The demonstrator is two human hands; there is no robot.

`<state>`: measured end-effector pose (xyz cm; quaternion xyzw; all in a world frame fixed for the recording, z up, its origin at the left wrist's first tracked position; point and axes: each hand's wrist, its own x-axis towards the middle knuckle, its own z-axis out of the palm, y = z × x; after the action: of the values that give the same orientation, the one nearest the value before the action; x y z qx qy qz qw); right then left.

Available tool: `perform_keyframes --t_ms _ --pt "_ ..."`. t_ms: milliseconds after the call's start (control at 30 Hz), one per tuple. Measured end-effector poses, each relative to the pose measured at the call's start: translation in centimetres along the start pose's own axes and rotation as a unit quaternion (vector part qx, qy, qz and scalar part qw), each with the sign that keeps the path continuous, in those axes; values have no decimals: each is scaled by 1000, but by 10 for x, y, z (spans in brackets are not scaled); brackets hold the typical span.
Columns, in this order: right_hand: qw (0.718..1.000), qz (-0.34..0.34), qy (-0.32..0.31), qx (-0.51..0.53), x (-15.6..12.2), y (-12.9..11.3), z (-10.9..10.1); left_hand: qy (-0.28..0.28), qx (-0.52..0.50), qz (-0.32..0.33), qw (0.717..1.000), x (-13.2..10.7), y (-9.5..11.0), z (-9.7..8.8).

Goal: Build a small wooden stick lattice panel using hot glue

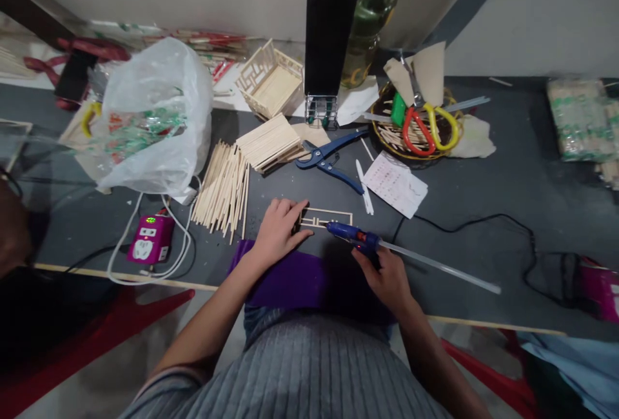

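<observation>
A small flat frame of thin wooden sticks (pixel 329 216) lies on the dark table near the front edge. My left hand (pixel 279 231) rests on the frame's left end, fingers curled down and pressing it. My right hand (pixel 387 276) grips a blue hot glue gun (pixel 352 234), with its nozzle pointing left and touching the frame's lower edge. A clear glue stick (pixel 445 268) juts out of the gun's back to the right. A purple mat (pixel 290 280) lies under my hands at the table edge.
Loose wooden sticks (pixel 223 189), a stack of stick panels (pixel 269 142), blue cutters (pixel 329 161) and a printed paper slip (pixel 395 184) lie behind the frame. A white plastic bag (pixel 155 116), pink power strip (pixel 151 240), upright phone (pixel 329 35), stick box (pixel 269 80) and basket with scissors (pixel 416 126) stand further back.
</observation>
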<state>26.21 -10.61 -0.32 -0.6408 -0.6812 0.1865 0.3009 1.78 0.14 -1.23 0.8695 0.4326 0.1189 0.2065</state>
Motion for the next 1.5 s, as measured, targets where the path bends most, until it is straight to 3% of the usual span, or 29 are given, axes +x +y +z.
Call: perform_keyframes --t_ms 800,1500 --pt "997 18 -27 -63 0 0 3 3 1 4 1000 4 0 2" --pt "999 -3 -3 -53 -1 0 4 7 -10 5 1000 3 -1 4"
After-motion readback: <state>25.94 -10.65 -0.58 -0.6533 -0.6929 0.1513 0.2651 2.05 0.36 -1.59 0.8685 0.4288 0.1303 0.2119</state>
